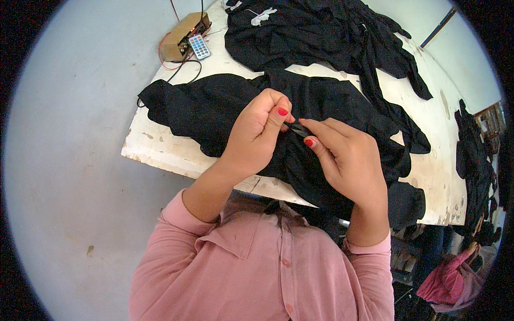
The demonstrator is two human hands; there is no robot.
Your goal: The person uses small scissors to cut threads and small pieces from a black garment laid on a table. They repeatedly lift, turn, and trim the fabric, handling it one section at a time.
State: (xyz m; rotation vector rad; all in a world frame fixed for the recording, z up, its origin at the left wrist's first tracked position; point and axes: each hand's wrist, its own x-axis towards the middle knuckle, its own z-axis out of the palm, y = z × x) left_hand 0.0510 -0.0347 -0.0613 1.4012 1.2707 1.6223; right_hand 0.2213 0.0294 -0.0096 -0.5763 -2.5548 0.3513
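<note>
A black garment (214,104) lies spread across the white table in front of me. Above its middle, my left hand (262,125) is closed, thumb pressed against curled fingers. My right hand (345,152) pinches a small dark, slightly shiny strip (298,129) between thumb and fingertips. That strip spans the short gap between the two hands, and its left end goes in at my left fingertips. Whether it is part of the garment or a separate piece, I cannot tell.
More black garments (300,37) are heaped at the table's far side, with a white scrap (263,16) on top. A brown box with wires (184,35) and a remote control (199,47) sit at the far left corner. Another person in pink (452,281) is at the lower right.
</note>
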